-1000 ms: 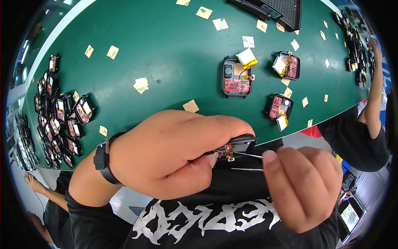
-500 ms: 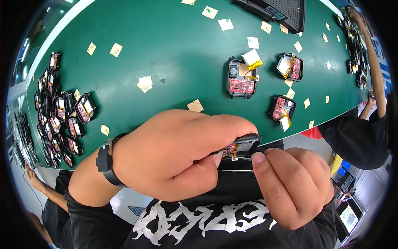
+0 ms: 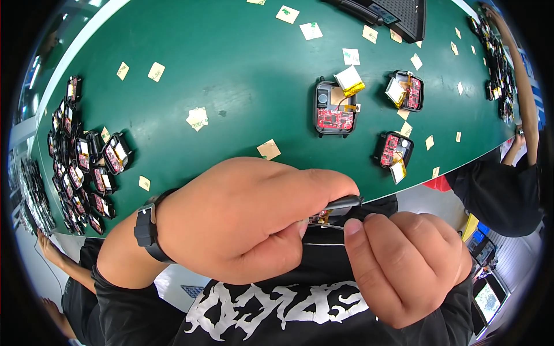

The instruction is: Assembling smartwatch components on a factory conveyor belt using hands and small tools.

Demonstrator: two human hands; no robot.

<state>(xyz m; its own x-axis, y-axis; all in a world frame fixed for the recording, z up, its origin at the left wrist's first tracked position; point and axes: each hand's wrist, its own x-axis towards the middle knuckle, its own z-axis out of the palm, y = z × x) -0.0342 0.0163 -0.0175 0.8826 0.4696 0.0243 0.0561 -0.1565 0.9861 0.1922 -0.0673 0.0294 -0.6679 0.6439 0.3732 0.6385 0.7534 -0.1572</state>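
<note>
My left hand (image 3: 242, 216), with a black watch strap on its wrist, is closed round a small black device housing (image 3: 345, 202). Part of a circuit board and a bit of gold film show inside the housing; my fingers cover most of the rest. My right hand (image 3: 410, 265) pinches metal tweezers (image 3: 326, 244). One thin prong reaches to the housing's opening, while the other runs below it. Where the tips end is hidden behind my left fingers. Both hands are in front of my chest, at the near edge of the green table (image 3: 254, 75).
Three open housings, one of them (image 3: 336, 118) larger-looking, lie with red boards and silver battery pouches at the right. A pile of similar units (image 3: 78, 167) sits at the left. Paper labels (image 3: 197, 118) are scattered about. A black tray (image 3: 404, 17) stands far back. Another person's arm (image 3: 519, 75) reaches in at right.
The housing has tilted in my left hand, so less of its inside shows. My right hand has shifted slightly left and down with the tweezers, whose prongs now reach further behind my left fingers.
</note>
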